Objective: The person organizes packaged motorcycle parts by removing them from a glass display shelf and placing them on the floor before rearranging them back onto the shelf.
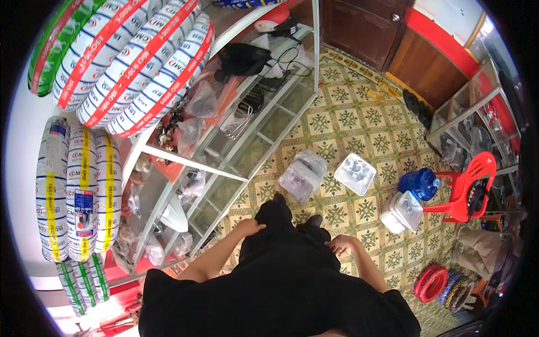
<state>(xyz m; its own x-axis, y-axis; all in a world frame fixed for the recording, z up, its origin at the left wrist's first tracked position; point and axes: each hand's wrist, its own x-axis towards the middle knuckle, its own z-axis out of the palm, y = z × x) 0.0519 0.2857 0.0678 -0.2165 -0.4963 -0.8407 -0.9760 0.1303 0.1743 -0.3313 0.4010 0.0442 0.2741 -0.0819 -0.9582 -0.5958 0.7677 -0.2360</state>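
My left hand (252,226) is at the left leg of my black trousers (271,236), its fingers curled against the cloth; whether it pinches the fabric cannot be seen. Beside my right thigh hangs my right hand (340,244), fingers loosely apart and holding nothing. On the patterned tile floor (349,130) ahead of my dark shoes lies a stack of clear plastic-wrapped packs (303,176). To its right stands a white plastic tub (356,174) with something clear inside. Farther right, more white tubs (402,212) sit against a blue water jug (417,184).
A glass display case (248,139) holding bagged parts runs along my left. Wrapped tyres (139,63) hang above it. At right are a red plastic chair (467,189), a seated person (480,248) and red tyres (431,283). A wooden door (362,31) closes the far end.
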